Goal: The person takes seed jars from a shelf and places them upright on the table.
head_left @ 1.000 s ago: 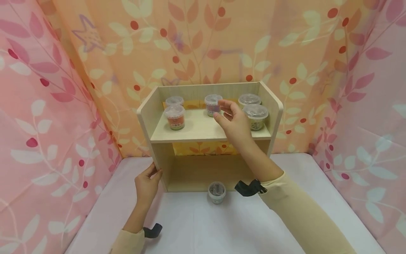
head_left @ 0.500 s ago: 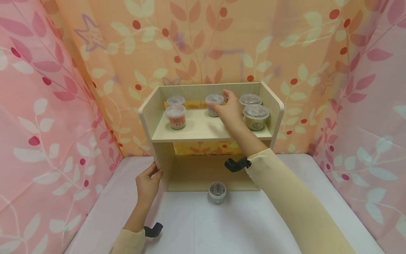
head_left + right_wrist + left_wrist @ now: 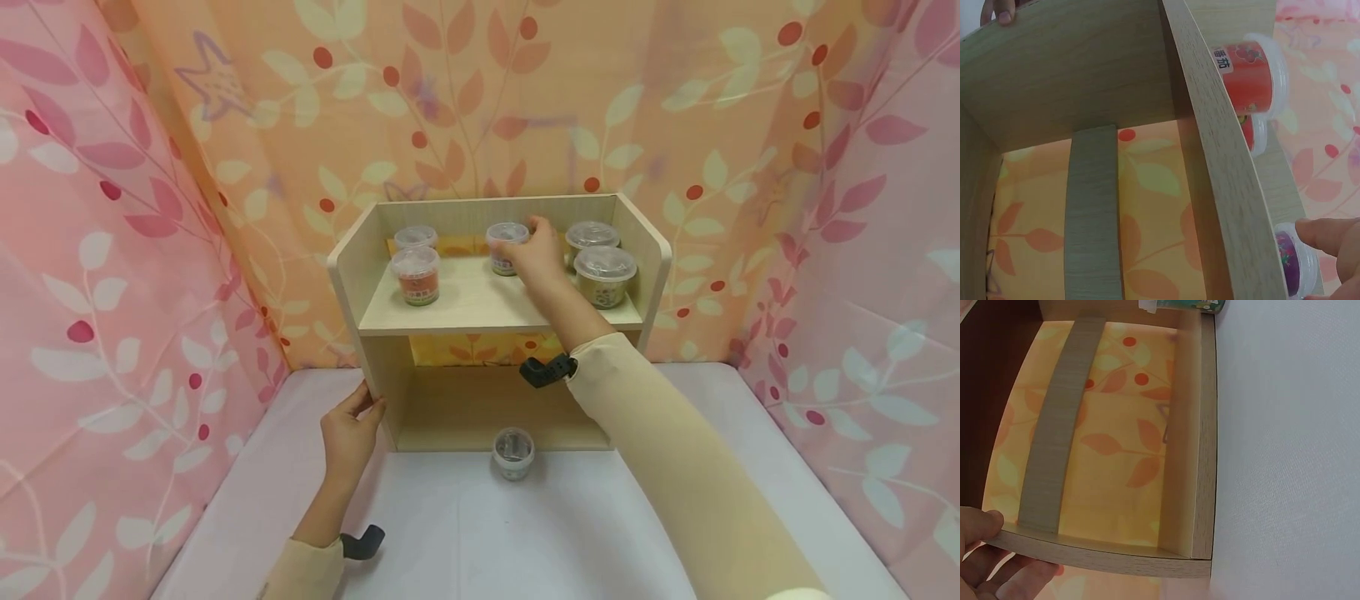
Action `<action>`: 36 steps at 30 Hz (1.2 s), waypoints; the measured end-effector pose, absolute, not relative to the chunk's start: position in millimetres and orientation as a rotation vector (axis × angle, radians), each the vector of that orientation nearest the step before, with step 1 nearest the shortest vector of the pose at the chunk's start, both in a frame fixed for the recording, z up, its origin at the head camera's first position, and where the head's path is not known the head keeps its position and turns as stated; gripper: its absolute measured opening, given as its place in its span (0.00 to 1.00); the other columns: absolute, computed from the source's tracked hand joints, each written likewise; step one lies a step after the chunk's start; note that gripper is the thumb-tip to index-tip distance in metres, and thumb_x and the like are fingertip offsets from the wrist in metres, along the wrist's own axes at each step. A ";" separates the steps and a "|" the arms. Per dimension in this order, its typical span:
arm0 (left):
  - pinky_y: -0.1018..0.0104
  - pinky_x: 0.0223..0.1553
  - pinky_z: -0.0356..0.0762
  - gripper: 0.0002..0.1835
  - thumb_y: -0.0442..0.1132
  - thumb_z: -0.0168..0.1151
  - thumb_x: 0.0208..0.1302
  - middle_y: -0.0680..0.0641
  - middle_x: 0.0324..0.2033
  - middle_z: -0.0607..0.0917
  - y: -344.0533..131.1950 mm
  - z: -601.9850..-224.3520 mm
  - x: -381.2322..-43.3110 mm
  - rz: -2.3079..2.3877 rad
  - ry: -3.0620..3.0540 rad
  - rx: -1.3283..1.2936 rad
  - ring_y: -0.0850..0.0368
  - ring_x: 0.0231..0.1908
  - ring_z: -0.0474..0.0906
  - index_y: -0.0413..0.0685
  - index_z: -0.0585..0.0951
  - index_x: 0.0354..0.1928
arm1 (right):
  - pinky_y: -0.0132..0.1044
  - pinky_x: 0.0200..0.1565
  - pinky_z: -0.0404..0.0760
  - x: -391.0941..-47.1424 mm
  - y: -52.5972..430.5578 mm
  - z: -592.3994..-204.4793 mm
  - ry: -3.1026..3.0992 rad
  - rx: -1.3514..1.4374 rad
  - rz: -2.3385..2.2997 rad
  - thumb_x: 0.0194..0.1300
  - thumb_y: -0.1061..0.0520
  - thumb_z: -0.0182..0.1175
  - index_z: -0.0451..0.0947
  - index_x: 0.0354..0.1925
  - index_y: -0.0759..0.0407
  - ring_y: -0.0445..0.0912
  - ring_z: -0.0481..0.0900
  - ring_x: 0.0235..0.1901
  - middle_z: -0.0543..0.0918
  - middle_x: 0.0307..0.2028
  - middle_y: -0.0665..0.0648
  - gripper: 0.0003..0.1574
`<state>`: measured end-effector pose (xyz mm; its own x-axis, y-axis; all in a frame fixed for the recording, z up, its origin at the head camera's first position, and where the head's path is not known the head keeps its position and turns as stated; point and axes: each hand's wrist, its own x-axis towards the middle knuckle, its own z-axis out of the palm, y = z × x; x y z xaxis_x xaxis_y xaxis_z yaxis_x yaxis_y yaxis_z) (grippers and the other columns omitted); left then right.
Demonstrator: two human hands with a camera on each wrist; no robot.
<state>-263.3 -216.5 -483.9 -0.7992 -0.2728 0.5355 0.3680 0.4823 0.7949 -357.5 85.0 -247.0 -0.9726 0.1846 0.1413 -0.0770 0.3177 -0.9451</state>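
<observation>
In the head view my left hand (image 3: 348, 437) grips the left side panel of a small wooden two-tier shelf (image 3: 480, 331). The left wrist view shows its thumb (image 3: 984, 526) on one face of the panel and the other fingers beyond it. Over the upper tier, my right hand (image 3: 540, 257) pinches a small lidded plastic cup (image 3: 502, 262) standing there. Its purple label (image 3: 1288, 262) appears in the right wrist view, with the thumb (image 3: 1325, 236) at the lid's rim. Part of the cup's right side is hidden behind the hand.
Two red-labelled lidded cups (image 3: 417, 283) stand at the upper tier's left. Two wider lidded tubs (image 3: 604, 287) stand at its right, near my right hand. Another lidded cup (image 3: 513, 462) sits on the white tabletop (image 3: 450, 533), before the lower tier. Patterned curtains (image 3: 480, 100) surround the table.
My right hand has moved left and inward, from beside the purple-labelled cup to around it, its fingers closing in. The left hand keeps its hold on the shelf panel.
</observation>
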 end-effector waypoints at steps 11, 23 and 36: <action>0.90 0.47 0.70 0.24 0.28 0.73 0.59 0.40 0.42 0.91 -214.0 -479.0 -261.2 -1.317 -2.120 -0.081 0.47 0.44 0.90 0.45 0.85 0.59 | 0.41 0.70 0.70 -354.1 84.6 -253.9 -2.281 -0.036 1.702 0.61 0.51 0.75 0.63 0.73 0.59 0.50 0.71 0.68 0.73 0.68 0.58 0.49; 0.90 0.47 0.71 0.23 0.27 0.73 0.59 0.40 0.41 0.91 -216.1 -480.9 -262.9 -1.329 -2.091 -0.096 0.46 0.42 0.90 0.46 0.86 0.57 | 0.39 0.65 0.75 -322.1 80.5 -247.8 -2.212 0.128 1.818 0.59 0.50 0.77 0.63 0.73 0.58 0.48 0.73 0.63 0.73 0.65 0.56 0.51; 0.89 0.45 0.72 0.23 0.27 0.73 0.59 0.40 0.41 0.91 -214.8 -482.9 -261.3 -1.336 -2.098 -0.077 0.45 0.43 0.90 0.45 0.86 0.58 | 0.44 0.62 0.79 -265.4 93.7 -256.3 -2.147 0.332 1.980 0.60 0.53 0.76 0.65 0.71 0.57 0.50 0.75 0.62 0.73 0.64 0.56 0.47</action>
